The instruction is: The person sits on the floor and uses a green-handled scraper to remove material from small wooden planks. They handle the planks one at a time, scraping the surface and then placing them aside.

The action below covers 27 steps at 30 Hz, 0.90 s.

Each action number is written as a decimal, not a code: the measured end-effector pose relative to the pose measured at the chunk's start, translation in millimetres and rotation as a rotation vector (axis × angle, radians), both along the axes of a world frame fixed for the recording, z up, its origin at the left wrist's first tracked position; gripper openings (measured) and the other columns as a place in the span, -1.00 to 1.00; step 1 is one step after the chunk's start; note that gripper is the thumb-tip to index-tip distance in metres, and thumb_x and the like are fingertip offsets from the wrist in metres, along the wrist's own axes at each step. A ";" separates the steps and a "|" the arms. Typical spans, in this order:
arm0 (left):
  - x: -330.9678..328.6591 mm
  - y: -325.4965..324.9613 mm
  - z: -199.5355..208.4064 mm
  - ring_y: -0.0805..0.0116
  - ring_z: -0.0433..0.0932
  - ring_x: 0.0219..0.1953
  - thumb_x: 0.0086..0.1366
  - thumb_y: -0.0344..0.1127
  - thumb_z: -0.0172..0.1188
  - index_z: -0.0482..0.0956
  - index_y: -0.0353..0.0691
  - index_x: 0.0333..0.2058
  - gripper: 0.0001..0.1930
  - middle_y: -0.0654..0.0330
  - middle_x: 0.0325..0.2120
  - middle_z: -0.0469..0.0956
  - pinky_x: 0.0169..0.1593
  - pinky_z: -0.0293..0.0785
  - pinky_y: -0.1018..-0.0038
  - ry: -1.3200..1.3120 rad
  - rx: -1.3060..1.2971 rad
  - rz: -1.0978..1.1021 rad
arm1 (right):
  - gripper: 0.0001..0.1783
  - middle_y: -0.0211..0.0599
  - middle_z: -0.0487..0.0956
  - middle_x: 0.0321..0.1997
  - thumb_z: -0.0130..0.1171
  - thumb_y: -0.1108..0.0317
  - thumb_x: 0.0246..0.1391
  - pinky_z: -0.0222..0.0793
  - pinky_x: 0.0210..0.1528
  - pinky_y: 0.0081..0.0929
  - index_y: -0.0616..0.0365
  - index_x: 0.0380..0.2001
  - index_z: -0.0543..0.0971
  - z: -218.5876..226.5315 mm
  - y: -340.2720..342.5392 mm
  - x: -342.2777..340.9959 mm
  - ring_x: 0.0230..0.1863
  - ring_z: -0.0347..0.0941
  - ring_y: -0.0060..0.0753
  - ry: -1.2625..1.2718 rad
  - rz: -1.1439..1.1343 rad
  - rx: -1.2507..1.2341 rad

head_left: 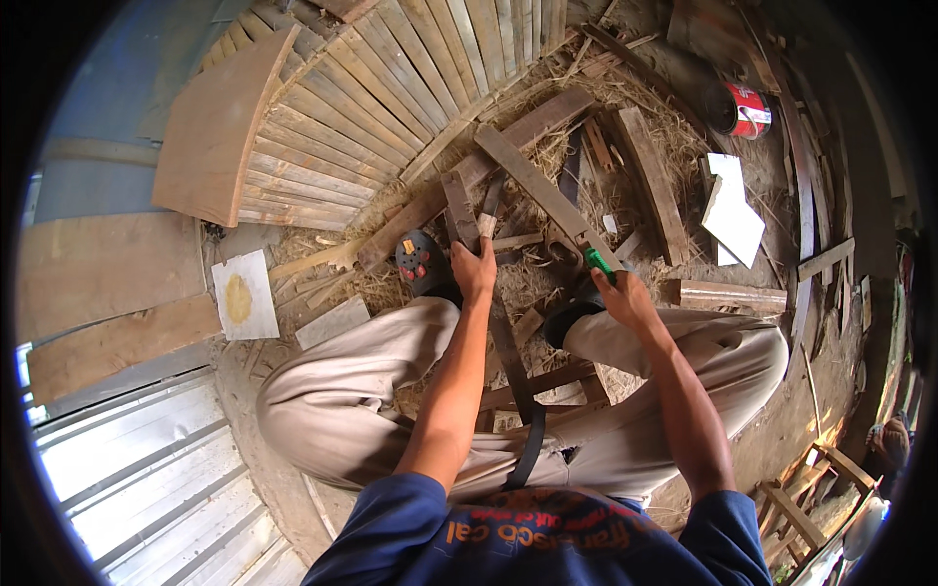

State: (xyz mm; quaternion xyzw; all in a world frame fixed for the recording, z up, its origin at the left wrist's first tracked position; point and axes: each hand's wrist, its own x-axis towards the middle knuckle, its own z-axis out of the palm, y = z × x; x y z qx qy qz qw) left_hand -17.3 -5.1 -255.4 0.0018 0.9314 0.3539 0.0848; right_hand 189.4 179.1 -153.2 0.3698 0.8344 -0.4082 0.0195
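My left hand [474,268] is closed around a narrow tool [488,221] with a pale wood-coloured section and a dark flat end pointing away from me. Its exact kind I cannot make out. A short brown board [459,210] stands right beside that hand. In my right hand [627,296] is a green handle [599,264]; the rest of this tool is hidden. Touching or just under the green handle is the near end of a long brown plank [540,188], which slants away to the left. Between my legs runs a dark flat strip [529,451] up to my lap.
A thick beam [528,125] lies across wood shavings in front. Slatted wood [371,88] and a leaning brown panel [220,132] stand far left. To the right are a loose board [653,186], white broken sheets [733,220] and a red can [747,110]. Corrugated metal [156,479] is near left.
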 end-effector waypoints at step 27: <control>42.2 -10.6 -6.7 -0.30 0.54 -0.14 0.30 0.10 0.19 0.34 -0.45 -0.06 -0.38 -0.33 -0.11 0.47 -0.12 0.53 0.04 -0.017 0.000 -0.043 | -0.52 0.26 0.54 -0.44 0.13 0.02 0.22 0.40 -0.31 0.09 0.33 -0.18 0.54 -25.3 -3.1 17.6 -0.34 0.50 0.42 0.110 0.154 0.148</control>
